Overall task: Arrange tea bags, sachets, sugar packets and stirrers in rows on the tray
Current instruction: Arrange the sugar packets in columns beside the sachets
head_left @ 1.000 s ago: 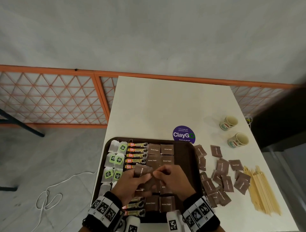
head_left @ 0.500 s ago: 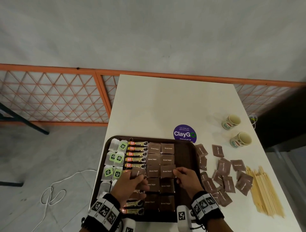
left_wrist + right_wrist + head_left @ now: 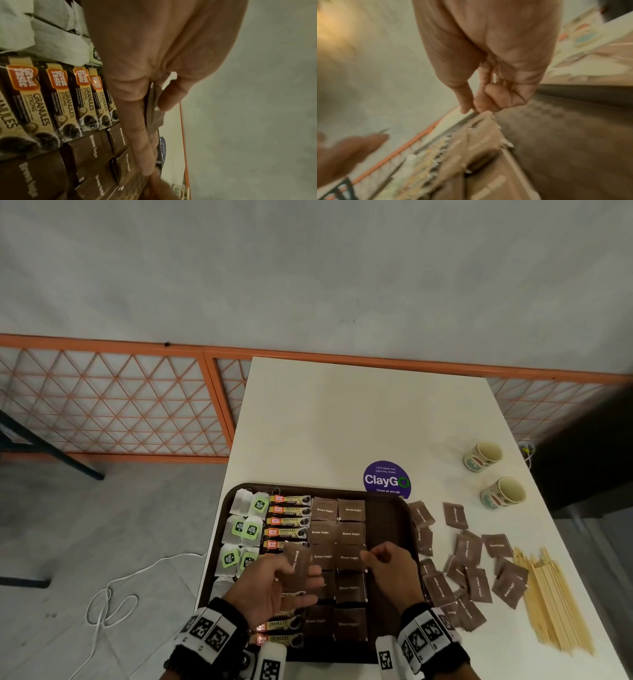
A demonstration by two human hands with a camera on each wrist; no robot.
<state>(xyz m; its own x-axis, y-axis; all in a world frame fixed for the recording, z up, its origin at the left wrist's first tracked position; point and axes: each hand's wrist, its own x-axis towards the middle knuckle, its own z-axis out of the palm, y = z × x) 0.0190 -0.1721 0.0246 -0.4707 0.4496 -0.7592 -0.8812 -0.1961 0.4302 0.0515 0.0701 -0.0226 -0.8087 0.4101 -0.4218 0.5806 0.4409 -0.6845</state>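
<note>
Table (image 3: 342, 419): lying under both hands.
Tray (image 3: 387, 529): sitting beneath the hands, carrying rowed packets.
Left hand (image 3: 270, 587): pinching a brown sugar packet (image 3: 297, 559) over the tray.
Right hand (image 3: 390, 570): hovering beside it, fingers curling on nothing.

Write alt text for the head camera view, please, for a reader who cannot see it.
The left hand holds a brown sugar packet above a dark tray lined with rows of tea bags, coffee sachets and sugar packets. The right hand hovers beside it, fingers curled, apparently empty.

White table (image 3: 342, 412) against grey wall (image 3: 308, 268), orange lattice railing (image 3: 102, 402) behind.
</note>
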